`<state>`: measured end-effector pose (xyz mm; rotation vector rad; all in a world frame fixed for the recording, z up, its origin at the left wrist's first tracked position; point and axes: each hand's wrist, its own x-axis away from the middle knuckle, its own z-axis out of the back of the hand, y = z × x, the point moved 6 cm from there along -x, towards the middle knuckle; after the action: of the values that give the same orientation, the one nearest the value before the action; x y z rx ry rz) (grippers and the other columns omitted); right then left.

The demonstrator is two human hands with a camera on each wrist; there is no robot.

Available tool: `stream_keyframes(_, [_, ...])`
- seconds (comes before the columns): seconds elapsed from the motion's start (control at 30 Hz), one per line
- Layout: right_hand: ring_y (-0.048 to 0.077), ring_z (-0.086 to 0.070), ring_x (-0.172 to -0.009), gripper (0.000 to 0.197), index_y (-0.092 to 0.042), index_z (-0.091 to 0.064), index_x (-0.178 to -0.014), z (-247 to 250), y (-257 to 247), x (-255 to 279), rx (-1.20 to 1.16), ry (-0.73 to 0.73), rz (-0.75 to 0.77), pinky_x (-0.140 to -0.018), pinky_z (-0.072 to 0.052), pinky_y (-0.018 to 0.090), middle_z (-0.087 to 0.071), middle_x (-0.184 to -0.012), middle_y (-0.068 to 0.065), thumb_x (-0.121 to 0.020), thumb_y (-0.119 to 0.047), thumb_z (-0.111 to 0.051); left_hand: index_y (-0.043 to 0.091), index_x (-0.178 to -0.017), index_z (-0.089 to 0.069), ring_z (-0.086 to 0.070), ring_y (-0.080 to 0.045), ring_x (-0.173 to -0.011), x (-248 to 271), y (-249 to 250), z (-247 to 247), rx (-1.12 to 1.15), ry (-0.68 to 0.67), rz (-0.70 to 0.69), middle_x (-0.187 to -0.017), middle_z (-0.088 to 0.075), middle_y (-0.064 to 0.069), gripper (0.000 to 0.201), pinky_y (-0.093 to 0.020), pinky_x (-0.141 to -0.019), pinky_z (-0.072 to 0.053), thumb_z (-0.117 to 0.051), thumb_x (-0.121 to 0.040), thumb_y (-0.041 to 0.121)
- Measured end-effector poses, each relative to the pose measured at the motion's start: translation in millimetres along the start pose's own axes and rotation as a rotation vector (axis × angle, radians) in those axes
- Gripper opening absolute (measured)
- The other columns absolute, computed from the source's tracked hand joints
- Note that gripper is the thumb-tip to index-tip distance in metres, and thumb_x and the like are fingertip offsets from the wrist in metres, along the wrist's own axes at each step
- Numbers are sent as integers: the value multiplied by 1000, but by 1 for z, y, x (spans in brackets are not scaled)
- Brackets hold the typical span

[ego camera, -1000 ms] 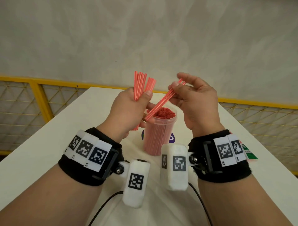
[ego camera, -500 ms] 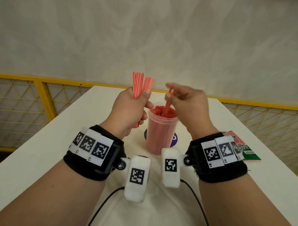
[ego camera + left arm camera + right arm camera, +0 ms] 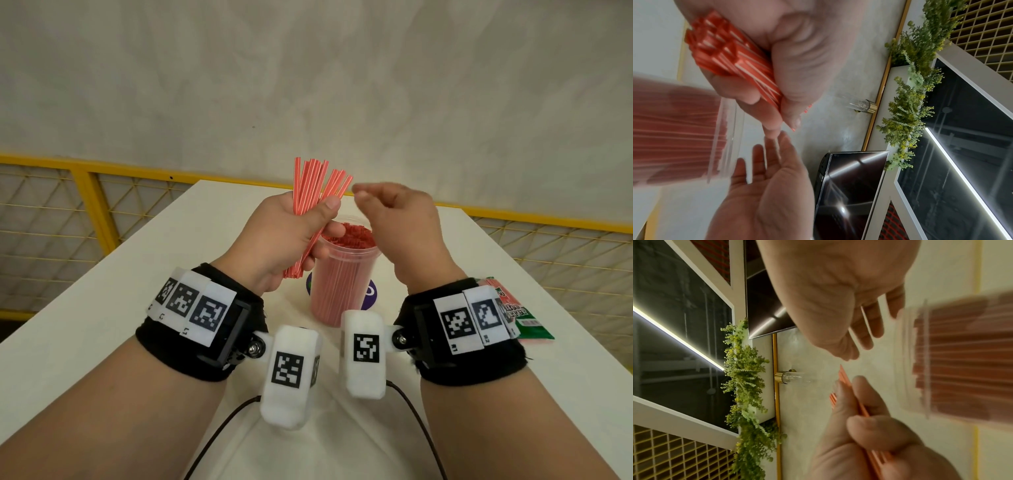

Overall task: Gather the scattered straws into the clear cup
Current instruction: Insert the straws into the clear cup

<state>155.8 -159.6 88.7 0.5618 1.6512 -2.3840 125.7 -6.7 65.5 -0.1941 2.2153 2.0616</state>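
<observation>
The left hand (image 3: 284,236) grips a bundle of straws (image 3: 317,185) beside the cup (image 3: 342,274), feeding the empty, loose-fingered right hand (image 3: 404,233).

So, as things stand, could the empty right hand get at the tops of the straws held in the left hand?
Probably yes. The right hand is open, its fingertips close beside the fanned tops of the straw bundle that the left hand grips above the clear cup, with nothing visible between them.
</observation>
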Motion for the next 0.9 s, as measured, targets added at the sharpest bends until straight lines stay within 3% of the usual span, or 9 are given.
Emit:
stream_keyframes(0.07, [0, -65, -88, 19, -24, -69, -110, 4, -8, 2, -124, 26, 38, -80, -52, 23, -71, -99, -9, -93, -26, -61, 16, -92, -64, -54, -10, -43, 1, 0, -2, 8, -21, 5, -72, -73, -1, 21, -20, -38, -41, -66, -89, 37])
stream_keyframes(0.17, [-2, -63, -63, 23, -26, -64, -114, 2, -18, 8, -208, -35, 50, -59, -47, 15, -72, -83, -9, -91, -28, -65, 18, -92, -65, -55, -10, -43, 2, 1, -5, 17, -46, 1, -73, -73, -1, 20, -19, -38, -41, -67, -88, 37])
stream_keyframes(0.27, [4, -61, -59, 29, -25, -62, -117, -2, -22, 11, -247, -80, 45, -60, -46, 19, -67, -69, -2, -89, -21, -69, 19, -91, -67, -55, -11, -43, 3, 2, -8, 15, -76, -11, -72, -72, -2, 17, -18, -38, -40, -67, -88, 35])
stream_keyframes(0.4, [7, -55, -50, 32, -19, -64, -116, -3, -23, 13, -357, -74, 28, -52, -46, 18, -58, -67, 12, -86, -9, -70, 18, -94, -68, -57, -11, -43, 4, 2, -11, 12, -96, -14, -72, -72, -2, 19, -18, -37, -40, -66, -88, 35])
stream_keyframes(0.5, [7, -57, -52, 27, -20, -66, -109, 0, -23, 13, -386, -47, 35, -53, -47, 19, -62, -70, 14, -86, -8, -70, 17, -99, -67, -61, -12, -46, 5, 2, -13, 10, -96, -21, -77, -74, -4, 24, -19, -38, -43, -64, -89, 39])
stream_keyframes(0.63, [10, -64, -60, 20, -21, -69, -101, 4, -20, 11, -410, -30, 18, -57, -50, 23, -70, -70, 5, -86, -7, -69, 16, -105, -64, -66, -15, -51, 5, 3, -11, 11, -97, -18, -84, -76, -6, 28, -21, -39, -46, -60, -92, 41])
stream_keyframes(0.9, [17, -68, -66, 17, -13, -67, -100, 5, -19, 10, -537, -32, -16, -64, -58, 31, -70, -72, 10, -88, -2, -65, 16, -103, -62, -64, -15, -50, 6, 8, -9, -89, -82, -64, -81, -75, -5, 23, -22, -39, -46, -55, -97, 37])
